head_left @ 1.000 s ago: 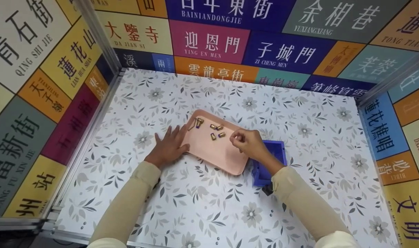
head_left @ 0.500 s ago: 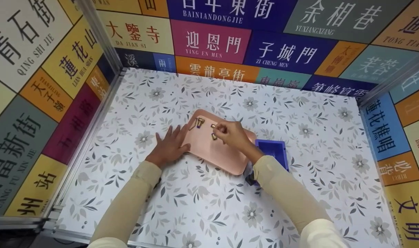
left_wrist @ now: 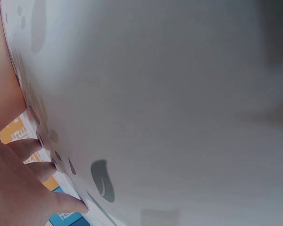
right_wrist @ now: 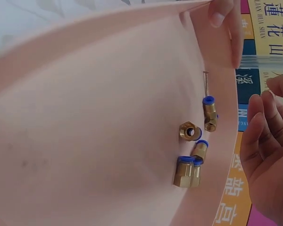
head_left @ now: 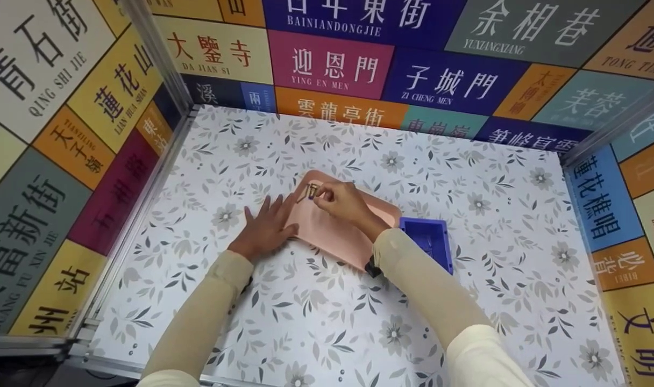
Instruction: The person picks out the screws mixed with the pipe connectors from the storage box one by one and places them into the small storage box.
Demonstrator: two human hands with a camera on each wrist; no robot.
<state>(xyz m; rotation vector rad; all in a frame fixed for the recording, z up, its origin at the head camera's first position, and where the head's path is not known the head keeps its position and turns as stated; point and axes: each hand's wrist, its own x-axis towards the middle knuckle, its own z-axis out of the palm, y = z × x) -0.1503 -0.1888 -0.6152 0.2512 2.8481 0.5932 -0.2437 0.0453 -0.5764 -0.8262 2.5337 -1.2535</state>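
My left hand (head_left: 263, 230) lies flat with its fingers spread beside the pink tray (head_left: 327, 231), its thumb at the tray's near left edge. My right hand (head_left: 340, 201) hovers over the tray's far left part, fingers loosely curled. Nothing shows between those fingers (right_wrist: 257, 136) in the right wrist view. Below them in the tray lie several brass push-in tube fittings (right_wrist: 185, 172) with blue collars and a thin screw (right_wrist: 206, 84). In the head view, my right hand hides most of the fittings. The left wrist view shows fingers (left_wrist: 42, 170) resting on the tabletop.
A blue plastic bin (head_left: 426, 239) stands at the tray's right end, partly behind my right sleeve. White cloth with a leaf pattern (head_left: 241, 322) covers the table. Printed panels (head_left: 332, 64) close it in at the back and sides.
My right hand has moved left across the tray, from its right end to over the fittings at the far left. The left hand has stayed in place.
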